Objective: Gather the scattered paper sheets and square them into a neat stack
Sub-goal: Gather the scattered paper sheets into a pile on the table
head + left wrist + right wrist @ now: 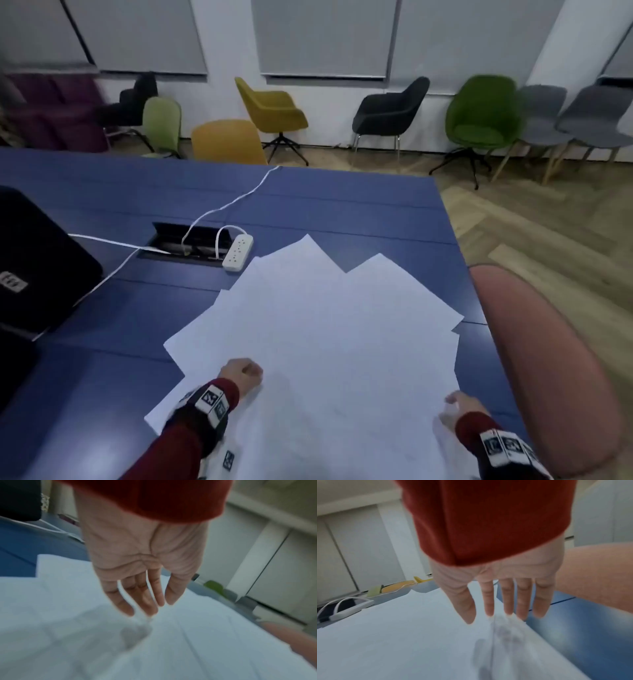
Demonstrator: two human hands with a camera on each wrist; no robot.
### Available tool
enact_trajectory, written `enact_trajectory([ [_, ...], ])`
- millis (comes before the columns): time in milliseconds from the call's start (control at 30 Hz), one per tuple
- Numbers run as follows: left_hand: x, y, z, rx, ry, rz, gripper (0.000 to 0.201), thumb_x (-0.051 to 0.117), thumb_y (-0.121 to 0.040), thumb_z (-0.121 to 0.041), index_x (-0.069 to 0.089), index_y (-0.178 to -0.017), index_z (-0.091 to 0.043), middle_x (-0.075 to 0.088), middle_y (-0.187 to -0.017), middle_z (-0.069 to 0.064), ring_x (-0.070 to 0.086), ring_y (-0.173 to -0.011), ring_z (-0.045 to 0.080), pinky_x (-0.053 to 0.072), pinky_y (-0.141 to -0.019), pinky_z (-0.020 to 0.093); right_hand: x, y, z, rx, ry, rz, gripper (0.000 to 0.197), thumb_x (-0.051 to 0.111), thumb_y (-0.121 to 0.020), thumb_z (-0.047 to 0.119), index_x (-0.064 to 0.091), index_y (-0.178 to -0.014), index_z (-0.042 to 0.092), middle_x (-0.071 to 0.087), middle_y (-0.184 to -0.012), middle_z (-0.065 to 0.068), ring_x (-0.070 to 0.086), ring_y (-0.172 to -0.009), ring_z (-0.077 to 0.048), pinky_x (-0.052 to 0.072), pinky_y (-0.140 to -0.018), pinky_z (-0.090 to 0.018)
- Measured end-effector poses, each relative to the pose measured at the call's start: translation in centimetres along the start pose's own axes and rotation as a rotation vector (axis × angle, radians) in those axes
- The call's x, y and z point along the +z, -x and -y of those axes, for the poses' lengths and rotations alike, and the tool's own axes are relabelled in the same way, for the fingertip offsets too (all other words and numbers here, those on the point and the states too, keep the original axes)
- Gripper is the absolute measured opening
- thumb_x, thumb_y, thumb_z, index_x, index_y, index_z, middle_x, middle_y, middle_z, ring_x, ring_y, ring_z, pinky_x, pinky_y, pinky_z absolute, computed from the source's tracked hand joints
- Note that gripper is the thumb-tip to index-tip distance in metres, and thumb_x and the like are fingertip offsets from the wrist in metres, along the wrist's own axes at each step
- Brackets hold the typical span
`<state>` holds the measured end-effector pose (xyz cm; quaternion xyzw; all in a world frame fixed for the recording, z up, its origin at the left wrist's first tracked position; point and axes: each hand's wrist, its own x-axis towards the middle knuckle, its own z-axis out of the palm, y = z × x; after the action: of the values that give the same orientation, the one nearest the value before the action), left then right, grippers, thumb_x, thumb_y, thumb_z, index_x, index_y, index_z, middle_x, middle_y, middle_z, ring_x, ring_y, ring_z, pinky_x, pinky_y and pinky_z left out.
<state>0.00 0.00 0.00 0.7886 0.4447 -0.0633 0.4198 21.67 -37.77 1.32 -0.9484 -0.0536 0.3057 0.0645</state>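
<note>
The left hand [241, 373] hangs palm-down over the near left part of the paper sheets [325, 342], its fingers [145, 601] straight, close together and holding nothing; their tips sit just above the paper. The right hand [459, 411] is at the sheets' near right edge, fingers [505, 599] straight and slightly spread, empty, tips near the paper. The white sheets lie fanned and overlapping on the blue worktop [102, 308], corners pointing away from the person at differing angles, with no shared long axis. A white power strip [238, 253] lies just beyond their far left corner.
</note>
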Motion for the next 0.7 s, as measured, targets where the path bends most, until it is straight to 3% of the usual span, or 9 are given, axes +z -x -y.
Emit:
enact_trajectory([
  [67,-0.5,0.0,0.2,-0.05,0.015,-0.108,0.016,0.071,-0.07,-0.01,0.07,-0.085,-0.015,0.07,-0.1,0.01,0.066,-0.1,0.027,0.045,-0.084,0.023,0.3,-0.7,0.6,0.101,-0.097,-0.017,0.052,0.066,-0.075,0.036,0.048,-0.12,0.017,0.045,-0.132,-0.015,0.05,-0.12,-0.033,0.042,-0.099,-0.035],
  [133,-1.2,0.2,0.5,-0.141,-0.127,-0.215,0.055,0.077,-0.064,-0.025,0.06,-0.116,-0.015,0.056,-0.129,0.011,0.055,-0.117,0.029,0.044,-0.099,0.033,0.2,-0.9,1.5,0.186,-0.149,-0.058,0.07,0.071,-0.072,0.04,0.042,-0.128,0.009,0.039,-0.135,-0.017,0.043,-0.124,-0.039,0.038,-0.102,-0.044],
  [200,-1.0,1.1,1.5,-0.229,-0.28,-0.22,0.098,0.08,-0.059,-0.043,0.032,-0.141,-0.018,0.028,-0.152,0.01,0.033,-0.138,0.029,0.031,-0.112,0.044,0.4,-0.5,2.2,0.266,-0.194,-0.108,0.078,0.076,-0.069,0.038,0.038,-0.128,0.005,0.036,-0.136,-0.02,0.039,-0.124,-0.044,0.036,-0.102,-0.048],
  [300,-0.1,1.7,2.0,-0.284,-0.315,-0.123,0.135,0.08,-0.055,-0.054,-0.009,-0.149,-0.014,-0.005,-0.16,0.006,0.001,-0.148,0.026,0.015,-0.117,0.052,0.4,-0.2,3.2,0.33,-0.275,-0.169,0.086,0.081,-0.064,0.035,0.036,-0.129,0.002,0.032,-0.138,-0.022,0.037,-0.123,-0.046,0.037,-0.099,-0.052],
  [400,0.7,1.7,1.6,-0.232,-0.346,-0.042,0.141,0.08,-0.055,-0.055,-0.019,-0.146,-0.013,-0.012,-0.16,0.003,-0.004,-0.148,0.025,0.013,-0.116,0.055,0.6,-0.5,4.0,0.352,-0.34,-0.163,0.094,0.083,-0.06,0.037,0.033,-0.131,0.001,0.028,-0.139,-0.022,0.042,-0.121,-0.048,0.04,-0.097,-0.054],
  [533,1.8,1.4,0.2,-0.134,-0.466,0.061,0.14,0.079,-0.057,-0.054,-0.021,-0.146,-0.013,-0.014,-0.159,0.002,-0.005,-0.148,0.024,0.013,-0.116,0.057,0.6,-0.9,4.9,0.321,-0.38,-0.134,0.104,0.085,-0.059,0.034,0.026,-0.138,-0.001,0.023,-0.143,-0.022,0.042,-0.124,-0.046,0.039,-0.1,-0.051],
  [633,2.7,1.4,-0.8,-0.068,-0.517,0.095,0.134,0.077,-0.058,-0.055,-0.014,-0.148,-0.018,-0.01,-0.16,-0.001,-0.001,-0.148,0.023,0.016,-0.116,0.055,1.4,-0.8,5.9,0.295,-0.394,-0.106,0.109,0.085,-0.06,0.028,0.018,-0.14,-0.002,0.023,-0.145,-0.025,0.04,-0.127,-0.043,0.038,-0.101,-0.049],
  [700,2.2,1.3,-1.3,-0.059,-0.499,0.039,0.123,0.074,-0.06,-0.056,-0.001,-0.149,-0.02,0.006,-0.16,0.001,0.013,-0.146,0.025,0.025,-0.113,0.051,1.7,-0.6,6.2,0.308,-0.323,-0.134,0.107,0.086,-0.056,0.035,0.026,-0.136,-0.002,0.03,-0.14,-0.024,0.039,-0.127,-0.041,0.038,-0.101,-0.05],
])
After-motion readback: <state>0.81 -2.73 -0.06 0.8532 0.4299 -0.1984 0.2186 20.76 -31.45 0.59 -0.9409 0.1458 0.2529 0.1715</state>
